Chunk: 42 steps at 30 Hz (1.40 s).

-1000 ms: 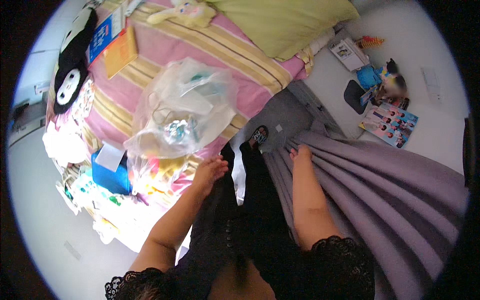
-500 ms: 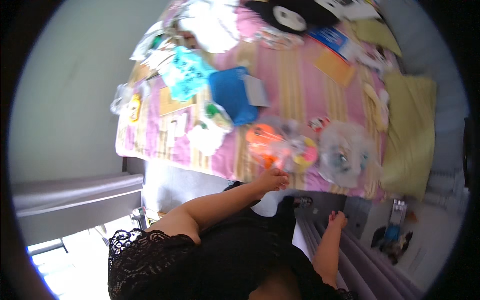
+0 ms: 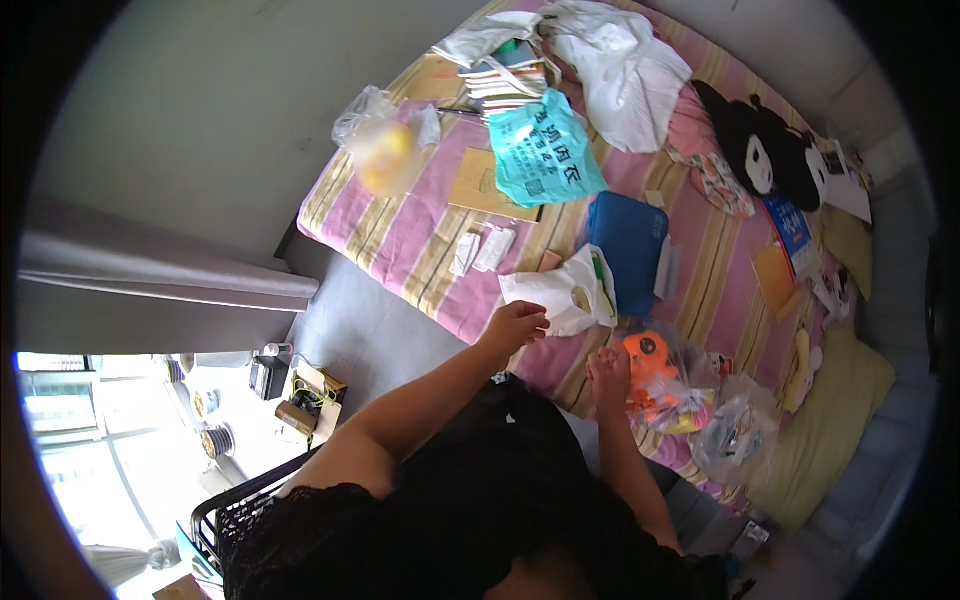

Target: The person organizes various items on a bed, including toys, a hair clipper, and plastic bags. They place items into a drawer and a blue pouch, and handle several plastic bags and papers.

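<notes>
My left hand (image 3: 517, 330) is at the near edge of the bed, by the lower left side of a white plastic bag (image 3: 548, 300) with a green part. Its fingers are loosely bent and a little apart, and no object shows in them. Close on the right, my right hand (image 3: 608, 378) has its fingers curled in; whatever they hold, if anything, is hidden. It is beside a clear bag with an orange toy (image 3: 652, 362) inside. A second clear plastic bag (image 3: 738, 430) lies further right. Behind the white bag is a blue flat case (image 3: 628, 245).
The striped bed (image 3: 385, 235) also bears a turquoise bag (image 3: 545, 150), a cardboard piece (image 3: 487, 185), two white packets (image 3: 493, 248), white cloth (image 3: 620, 70) and a black plush (image 3: 755, 140). A blurred yellow thing (image 3: 385, 160) appears at its left edge. An open box (image 3: 312, 400) stands lower left.
The view has swung, shifting the bed's things rightward. My left hand now appears by the white bag. My right hand has come up to the orange toy's bag. The yellow area is now blurred.
</notes>
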Tool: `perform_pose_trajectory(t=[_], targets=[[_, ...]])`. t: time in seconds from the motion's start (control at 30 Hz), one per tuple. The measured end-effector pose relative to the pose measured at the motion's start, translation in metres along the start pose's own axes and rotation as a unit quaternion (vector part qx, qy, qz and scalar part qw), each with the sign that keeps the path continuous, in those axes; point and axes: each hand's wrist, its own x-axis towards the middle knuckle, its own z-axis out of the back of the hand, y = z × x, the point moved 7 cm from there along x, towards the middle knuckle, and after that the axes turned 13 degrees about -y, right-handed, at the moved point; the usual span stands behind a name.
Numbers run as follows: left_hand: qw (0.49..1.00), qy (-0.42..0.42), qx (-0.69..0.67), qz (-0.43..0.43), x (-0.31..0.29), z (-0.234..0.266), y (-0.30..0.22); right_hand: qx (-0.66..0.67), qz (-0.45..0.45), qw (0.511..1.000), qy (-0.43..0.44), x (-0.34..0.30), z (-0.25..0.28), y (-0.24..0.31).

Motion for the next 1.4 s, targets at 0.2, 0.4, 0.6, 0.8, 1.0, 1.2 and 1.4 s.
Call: perform_pose_trajectory(t=[0.2,0.4,0.6,0.8,1.0,1.2,1.4], targets=[[0.999,-0.044,-0.021,0.006,0.025,0.095,-0.023,-0.382,0.472,0.788,-0.098,0.039,-0.092,0.099],[0.995,-0.087,-0.045,0.000,0.112,0.206,-0.060,-0.540,0.239,0.807,0.004,0.084,-0.148,0.060],[0.932,-0.236,0.156,-0.225,0.270,0.370,-0.169,-0.601,0.202,0.750,-0.187,0.065,-0.174,0.092],[0.860,-0.350,0.352,-0.119,0.423,0.469,-0.221,-0.512,0.225,0.822,-0.103,0.015,-0.301,0.099],[0.834,-0.310,0.440,-0.121,0.445,0.471,-0.209,-0.495,0.127,0.860,0.002,-0.017,-0.394,0.078],[0.938,-0.141,0.197,-0.248,0.371,0.405,-0.184,-0.355,0.040,0.934,0.001,-0.004,-0.429,0.033],[0.985,0.089,0.053,-0.140,0.296,0.352,-0.215,0.058,-0.301,0.951,-0.032,0.037,-0.532,0.047]])
